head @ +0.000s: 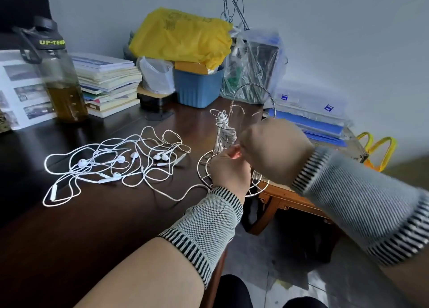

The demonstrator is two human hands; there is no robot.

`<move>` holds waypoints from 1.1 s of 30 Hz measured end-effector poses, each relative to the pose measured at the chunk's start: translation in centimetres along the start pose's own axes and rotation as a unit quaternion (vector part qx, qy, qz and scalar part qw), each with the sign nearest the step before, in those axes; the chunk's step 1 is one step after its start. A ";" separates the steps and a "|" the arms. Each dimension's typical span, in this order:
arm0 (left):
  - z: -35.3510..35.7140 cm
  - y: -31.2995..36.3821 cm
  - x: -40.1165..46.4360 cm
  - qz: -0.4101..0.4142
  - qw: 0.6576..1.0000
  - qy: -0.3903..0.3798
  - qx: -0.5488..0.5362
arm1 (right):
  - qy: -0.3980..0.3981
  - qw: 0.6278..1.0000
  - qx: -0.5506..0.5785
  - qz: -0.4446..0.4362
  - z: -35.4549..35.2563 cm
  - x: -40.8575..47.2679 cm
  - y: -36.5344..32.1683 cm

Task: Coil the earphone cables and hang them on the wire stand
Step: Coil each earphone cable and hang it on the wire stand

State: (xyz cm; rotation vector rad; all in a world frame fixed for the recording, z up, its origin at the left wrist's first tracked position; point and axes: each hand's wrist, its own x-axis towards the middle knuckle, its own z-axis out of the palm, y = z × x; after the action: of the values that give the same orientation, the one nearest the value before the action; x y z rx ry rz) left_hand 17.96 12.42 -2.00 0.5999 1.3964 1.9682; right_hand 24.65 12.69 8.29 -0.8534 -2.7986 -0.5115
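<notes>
1. Dark wood makes up the desk [97, 215], which holds everything; the far side is crowded with a stack of books [109, 80], a blue bin [197, 87] and a yellow bag [183, 38].
2. Left of centre lies the tangle of loose earphone cables [116, 164], white, uncoiled, several sets crossed over one another, one strand trailing right toward the hands.
3. Just right of the tangle stands the wire stand [253, 113], at the desk's near right edge, its round base partly hidden by the hands.
4. One coiled bundle [226, 131] already hangs on the stand's left side.
5. The right hand [276, 150], blurred, is raised in front of the stand with fingers curled inward; what they hold I cannot tell.
6. The left hand [229, 173] sits just below, fingers curled toward the right hand; the cable presumably between them is hidden.
7. My judgement: a second set is being wound. Keep the loops even, let slack feed freely from the tangle without dragging its neighbours, pinch the coil firmly, then hook it on a free arm clear of the first bundle.
</notes>
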 end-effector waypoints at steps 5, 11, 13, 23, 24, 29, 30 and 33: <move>-0.1 0.1 -0.1 0.010 1.000 -0.003 0.006 | 0.128 0.963 0.216 0.098 3.8 -3.4 2.6; -0.7 0.2 -0.5 -0.016 0.999 -0.031 -0.017 | 0.091 0.845 0.446 0.281 6.5 -3.7 4.6; -0.8 0.2 -0.5 -0.014 0.999 -0.035 -0.020 | 0.078 0.783 0.522 0.328 6.9 -3.9 4.8; -0.4 0.3 -0.7 -0.020 1.000 -0.001 -0.006 | 0.160 0.318 0.868 0.347 6.9 -3.0 3.5; -0.4 0.4 -0.8 -0.022 1.000 0.000 -0.011 | 0.168 0.297 0.875 0.342 6.8 -2.9 3.3; -0.2 0.8 -0.9 -0.028 0.999 -0.018 -0.032 | 0.185 0.275 0.882 0.337 7.0 -2.6 3.1; -0.1 0.8 -0.8 -0.029 0.999 -0.016 -0.040 | 0.183 0.278 0.881 0.336 7.0 -2.6 3.0; -0.2 0.7 -0.5 -0.030 0.999 -0.010 -0.034 | 0.188 0.292 0.874 0.339 7.3 -2.7 2.8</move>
State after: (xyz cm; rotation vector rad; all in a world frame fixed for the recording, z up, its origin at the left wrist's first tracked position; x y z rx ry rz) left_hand 17.99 11.77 -1.43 0.5384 1.3155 1.9492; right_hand 27.98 16.17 1.56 -0.7082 -0.7483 1.7958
